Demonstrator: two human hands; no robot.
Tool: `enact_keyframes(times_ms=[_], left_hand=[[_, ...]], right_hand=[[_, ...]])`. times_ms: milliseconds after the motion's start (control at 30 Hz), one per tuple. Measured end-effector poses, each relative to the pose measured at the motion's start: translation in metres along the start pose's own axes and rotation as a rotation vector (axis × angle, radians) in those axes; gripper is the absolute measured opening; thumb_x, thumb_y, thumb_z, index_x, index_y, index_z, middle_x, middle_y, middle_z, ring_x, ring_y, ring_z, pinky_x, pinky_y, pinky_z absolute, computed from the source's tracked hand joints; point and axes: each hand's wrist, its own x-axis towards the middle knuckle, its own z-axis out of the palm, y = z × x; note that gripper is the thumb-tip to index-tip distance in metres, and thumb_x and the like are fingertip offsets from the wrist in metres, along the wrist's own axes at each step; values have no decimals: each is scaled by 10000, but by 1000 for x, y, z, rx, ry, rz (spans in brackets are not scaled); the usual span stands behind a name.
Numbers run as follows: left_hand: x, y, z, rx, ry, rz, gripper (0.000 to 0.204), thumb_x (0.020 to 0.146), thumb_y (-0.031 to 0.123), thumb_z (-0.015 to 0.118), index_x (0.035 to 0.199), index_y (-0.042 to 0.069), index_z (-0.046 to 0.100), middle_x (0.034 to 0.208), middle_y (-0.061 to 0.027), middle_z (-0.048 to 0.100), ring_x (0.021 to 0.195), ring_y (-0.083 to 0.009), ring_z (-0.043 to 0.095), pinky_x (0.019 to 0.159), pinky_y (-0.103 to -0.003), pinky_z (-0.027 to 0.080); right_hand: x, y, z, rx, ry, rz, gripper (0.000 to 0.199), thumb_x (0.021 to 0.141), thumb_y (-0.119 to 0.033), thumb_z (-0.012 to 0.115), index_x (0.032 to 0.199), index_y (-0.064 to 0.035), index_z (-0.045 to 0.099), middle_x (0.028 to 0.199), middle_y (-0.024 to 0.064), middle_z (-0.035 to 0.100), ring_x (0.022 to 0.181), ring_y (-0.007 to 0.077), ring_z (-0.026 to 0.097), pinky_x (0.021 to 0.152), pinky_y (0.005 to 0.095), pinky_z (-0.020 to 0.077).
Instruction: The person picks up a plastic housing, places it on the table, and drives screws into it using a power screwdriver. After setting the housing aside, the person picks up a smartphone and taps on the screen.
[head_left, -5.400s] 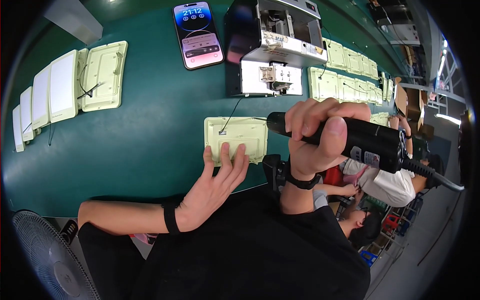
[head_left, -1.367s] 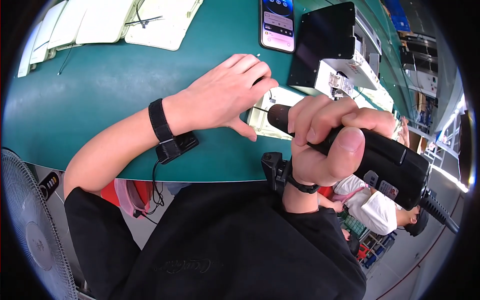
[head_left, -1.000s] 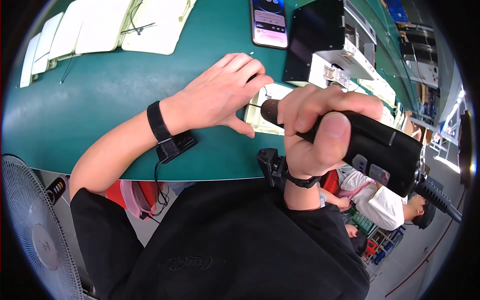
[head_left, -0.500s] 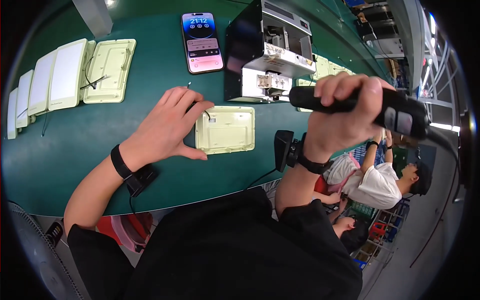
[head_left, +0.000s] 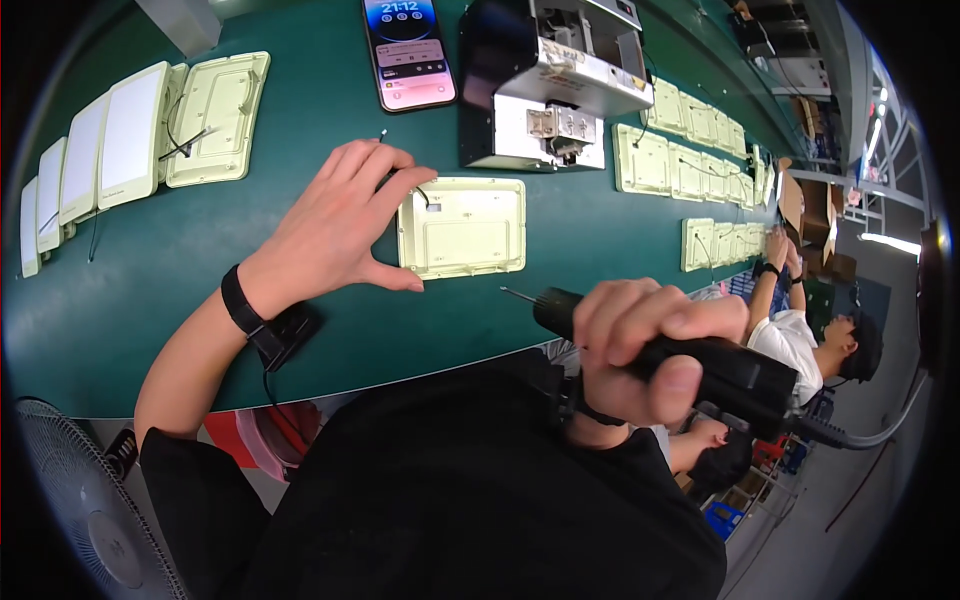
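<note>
Gripping black screwdriver [head_left: 690, 360] at lower right of frame, right hand [head_left: 640, 345] clenched around barrel, bit pointing left, clear of mat [head_left: 150, 280]. Left hand [head_left: 335, 225] spread loose at centre, thumb and fingers at left edge of cream panel [head_left: 462, 226], holding nothing. Thin wire near fingertips, contact unclear. Phone [head_left: 408, 48] and grey machine [head_left: 545, 85] at top. More panels [head_left: 130, 130] stacked at upper left.

Bare green tabletop [head_left: 300, 330] lies open before you. The grey metal machine box [head_left: 540, 85] and black smartphone [head_left: 408, 50] block the far side.
</note>
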Motion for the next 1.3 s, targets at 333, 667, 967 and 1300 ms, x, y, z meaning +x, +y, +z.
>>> enact_keyframes(times_ms=[333,667,967,1300], left_hand=[[-1,3,1,4,-21,-19,943,606,425,953,1362,28,552,1275,-124,529,1230,-344,496,1124,-461,413],[-2,-1,2,-28,-59,-47,1015,566,413,969,1413,59,536,1334,-137,510,1302,-400,449,1152,-503,392],[-1,3,1,13,32,5,936,594,430,956,1341,21,566,1244,-125,538,1210,-338,508,1112,-449,423],[-3,-1,1,-10,64,31,928,600,456,946,1323,11,571,1221,-120,542,1193,-326,512,1100,-441,429]], right_hand=[[-4,31,2,-112,12,-3,308,1025,-321,644,1079,-95,442,657,59,499,495,166,475,487,362,453],[-3,38,0,-91,3,-6,278,1015,-297,642,1036,-96,450,644,52,489,479,164,465,475,357,445],[79,7,-3,86,-12,-264,227,1016,-255,628,1043,-81,485,653,58,505,492,169,476,480,359,439],[96,27,-1,-131,69,-208,167,1028,-247,549,966,-95,517,651,41,474,469,148,426,463,339,409]])
